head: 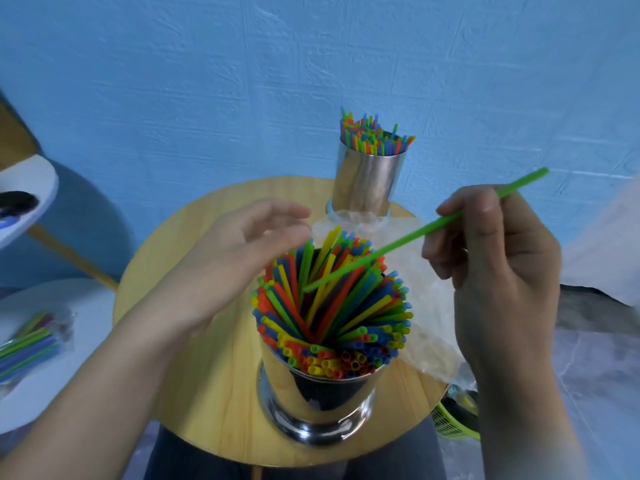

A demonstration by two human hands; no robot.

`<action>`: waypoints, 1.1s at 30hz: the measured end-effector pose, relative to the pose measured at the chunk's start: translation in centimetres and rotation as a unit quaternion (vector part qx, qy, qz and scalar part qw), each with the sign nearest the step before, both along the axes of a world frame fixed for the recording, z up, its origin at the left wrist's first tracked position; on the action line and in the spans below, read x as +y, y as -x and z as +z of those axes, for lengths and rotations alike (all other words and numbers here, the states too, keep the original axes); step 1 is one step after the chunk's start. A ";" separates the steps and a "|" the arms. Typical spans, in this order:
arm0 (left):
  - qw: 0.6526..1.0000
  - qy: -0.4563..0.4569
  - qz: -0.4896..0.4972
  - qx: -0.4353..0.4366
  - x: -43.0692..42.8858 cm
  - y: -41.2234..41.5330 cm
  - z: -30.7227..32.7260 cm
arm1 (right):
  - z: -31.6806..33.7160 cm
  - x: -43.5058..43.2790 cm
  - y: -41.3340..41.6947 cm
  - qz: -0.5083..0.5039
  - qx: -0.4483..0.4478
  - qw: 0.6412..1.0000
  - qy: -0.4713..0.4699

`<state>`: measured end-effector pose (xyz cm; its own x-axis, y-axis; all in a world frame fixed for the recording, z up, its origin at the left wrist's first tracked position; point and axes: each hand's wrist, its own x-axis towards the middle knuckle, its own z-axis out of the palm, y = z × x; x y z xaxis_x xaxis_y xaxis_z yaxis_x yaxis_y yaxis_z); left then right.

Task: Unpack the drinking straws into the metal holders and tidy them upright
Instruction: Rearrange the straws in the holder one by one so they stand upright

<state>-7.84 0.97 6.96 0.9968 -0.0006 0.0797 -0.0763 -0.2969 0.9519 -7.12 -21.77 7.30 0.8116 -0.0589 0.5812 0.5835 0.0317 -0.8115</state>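
Blue wall, round wood table (pixel 214 358) w/ two metal holders. Near holder (pixel 320 393) packed w/ straws (pixel 332 306); far holder (pixel 369 181) too. R hand (pixel 498 258) pinches green straw (pixel 426 230) over near holder; L hand (pixel 239 254) open, fingers relaxed beside it.

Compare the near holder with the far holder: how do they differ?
The near holder has straws splaying outward around a central gap; the far holder has them closer to upright. The right hand pinches a green straw with its tip at the near holder; nothing touches the far holder. Both are shiny metal, on the round table.
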 end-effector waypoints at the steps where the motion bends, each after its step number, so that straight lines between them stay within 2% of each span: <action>1: 0.999 -0.036 -0.023 0.012 0.2 0.1 -0.1 | -0.1 0.0 -0.1 -0.007 -0.002 1.000 0.025; 3: 0.997 -0.068 -0.041 0.022 0.2 0.2 -0.2 | -0.4 0.2 -0.3 -0.006 -0.003 0.994 0.106; 7: 0.996 -0.092 0.007 -0.004 0.0 0.0 -0.8 | -1.0 0.7 -0.1 0.018 0.026 0.973 0.230; 14: 0.996 -0.081 -0.029 0.022 -0.4 -0.1 -0.2 | -1.0 0.9 -0.1 0.045 0.057 0.971 0.229; 23: 0.987 -0.154 -0.045 0.019 -0.8 -0.4 0.4 | -0.9 0.6 -0.2 0.034 0.039 0.951 0.305; 27: 0.976 -0.213 -0.040 -0.008 -0.5 -0.7 -0.1 | -1.1 0.3 -0.3 0.048 0.069 0.955 0.283; 33: 0.972 -0.225 -0.043 -0.047 -0.7 -1.0 -0.1 | -1.0 0.4 -0.4 0.051 0.073 0.956 0.281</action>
